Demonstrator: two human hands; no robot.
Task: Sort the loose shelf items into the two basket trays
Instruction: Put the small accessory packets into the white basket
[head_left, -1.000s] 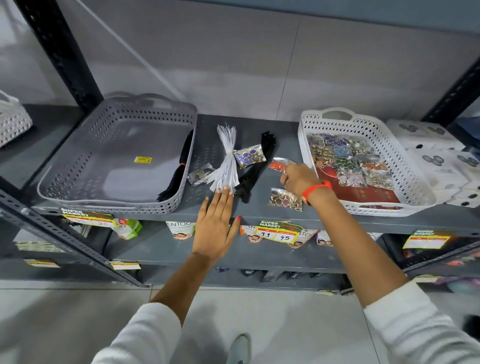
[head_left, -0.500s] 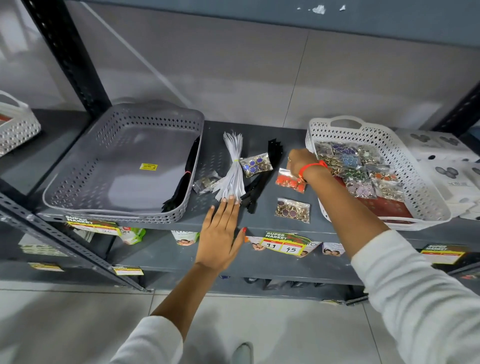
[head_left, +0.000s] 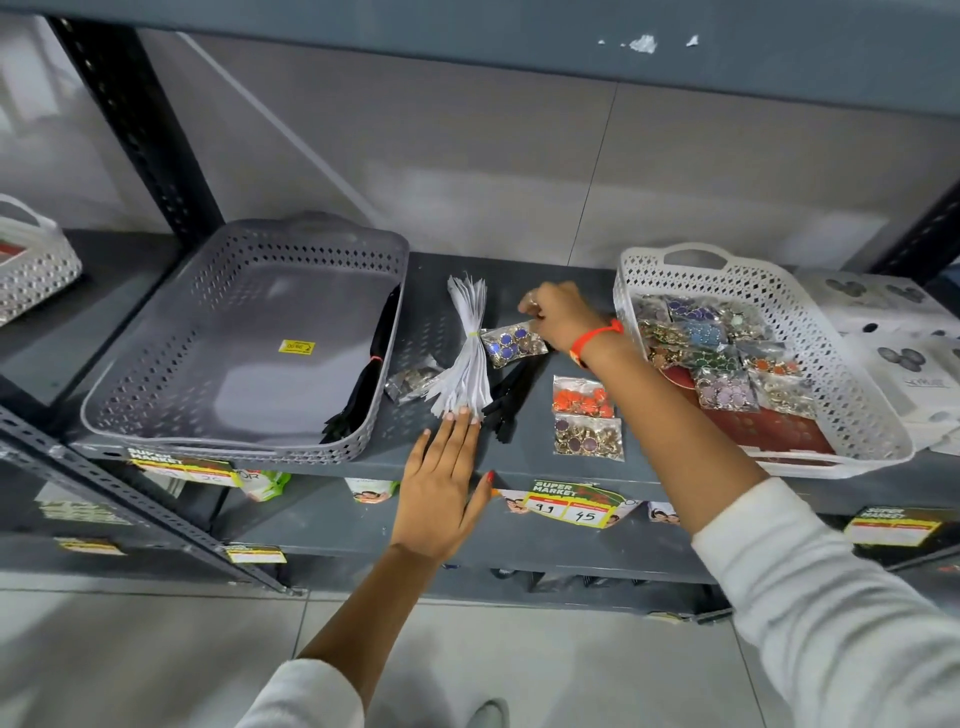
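Packets of buttons lie loose on a grey shelf between two trays: a blue packet, an orange packet and a gold packet. The right hand pinches the blue packet's edge. The left hand lies flat, fingers spread, touching a white bundle. A grey tray holds a black bundle; a white tray holds more packets.

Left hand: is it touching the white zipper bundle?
Touching. The head view shows the left hand flat on the shelf, its fingertips overlapping the white zipper bundle at its near end.
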